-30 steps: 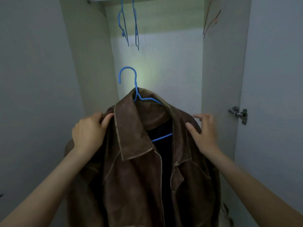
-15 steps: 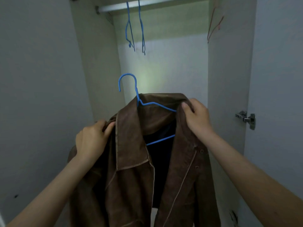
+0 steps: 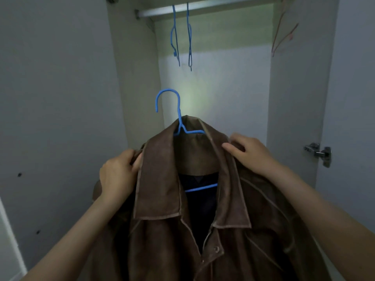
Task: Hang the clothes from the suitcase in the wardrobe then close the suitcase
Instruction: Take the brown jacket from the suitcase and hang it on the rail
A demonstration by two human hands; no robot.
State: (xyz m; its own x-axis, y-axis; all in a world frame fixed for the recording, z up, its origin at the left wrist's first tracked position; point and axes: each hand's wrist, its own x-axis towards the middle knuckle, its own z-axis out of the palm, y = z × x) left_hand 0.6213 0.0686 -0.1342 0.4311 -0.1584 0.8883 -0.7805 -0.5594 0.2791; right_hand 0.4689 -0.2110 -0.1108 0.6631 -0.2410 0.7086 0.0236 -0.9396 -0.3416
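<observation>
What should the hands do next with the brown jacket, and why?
Probably lift the brown jacket so its blue hanger hooks over the rail. Both hands, left hand and right hand, hold its shoulders, and the hook hangs free below the rail.

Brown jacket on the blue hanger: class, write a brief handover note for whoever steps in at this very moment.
Left hand: grips the brown jacket at its left shoulder.
Right hand: fingers curl over the right shoulder beside the collar.
The jacket sits on the blue hanger, held up inside the wardrobe, hook free below the rail.
Done: jacket on hanger.
Left: hook it on the rail beside two empty blue hangers; suitcase out of view.
</observation>
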